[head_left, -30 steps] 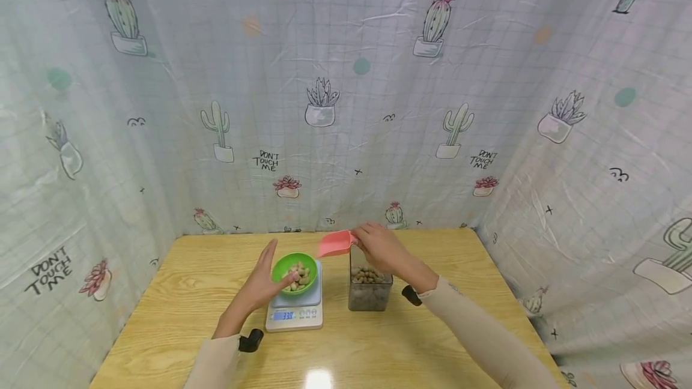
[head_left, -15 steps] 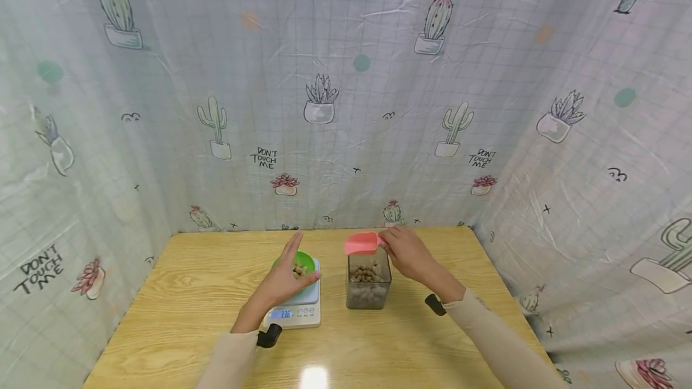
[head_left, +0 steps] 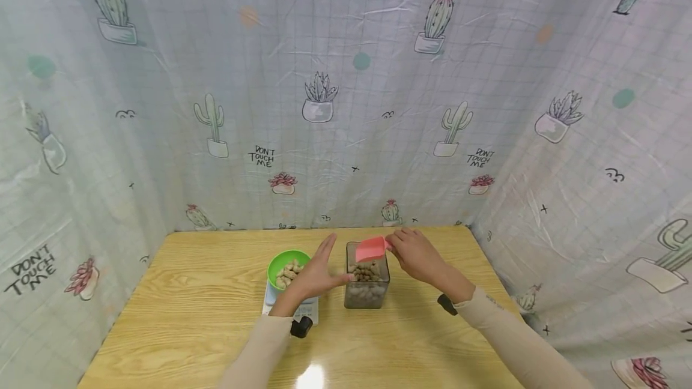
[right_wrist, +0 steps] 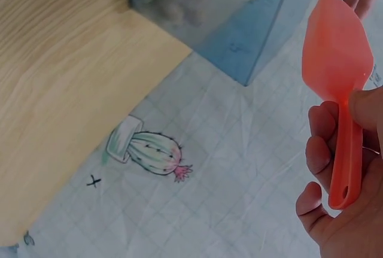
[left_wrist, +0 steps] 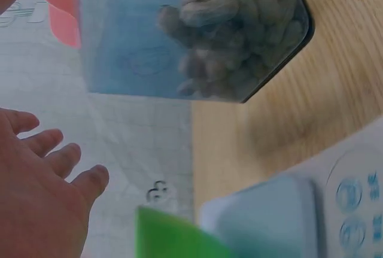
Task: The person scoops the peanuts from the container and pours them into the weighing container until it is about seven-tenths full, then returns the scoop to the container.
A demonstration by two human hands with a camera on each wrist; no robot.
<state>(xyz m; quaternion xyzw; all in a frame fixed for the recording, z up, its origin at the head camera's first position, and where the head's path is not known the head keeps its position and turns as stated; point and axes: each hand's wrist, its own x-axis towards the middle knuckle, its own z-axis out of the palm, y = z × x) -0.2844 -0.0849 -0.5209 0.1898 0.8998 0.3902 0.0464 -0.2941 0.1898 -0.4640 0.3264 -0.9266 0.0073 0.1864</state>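
Note:
My right hand [head_left: 418,258] grips the handle of a pink scoop [head_left: 370,249], its blade tilted over the mouth of a clear square container [head_left: 366,298]. Peanuts in shells [left_wrist: 239,18] fill the lower part of that container. My left hand [head_left: 319,275] is held out with straight, spread fingers, thumb close to the container's left rim, and holds nothing. Behind that hand to the left, a green bowl [head_left: 274,265] with several peanuts stands on a white kitchen scale [head_left: 312,312], whose display the left forearm hides. In the right wrist view the scoop [right_wrist: 338,45] shows its underside.
Everything stands on a wood-grain table [head_left: 205,293]. A cactus-print curtain [head_left: 346,149] hangs along the back and both sides of it. Each wrist carries a small black camera, such as the left one [head_left: 301,327].
The right hand has drawn the scoop rightward from between bowl and container to over the container. The left hand has moved right from the bowl to the container's left side.

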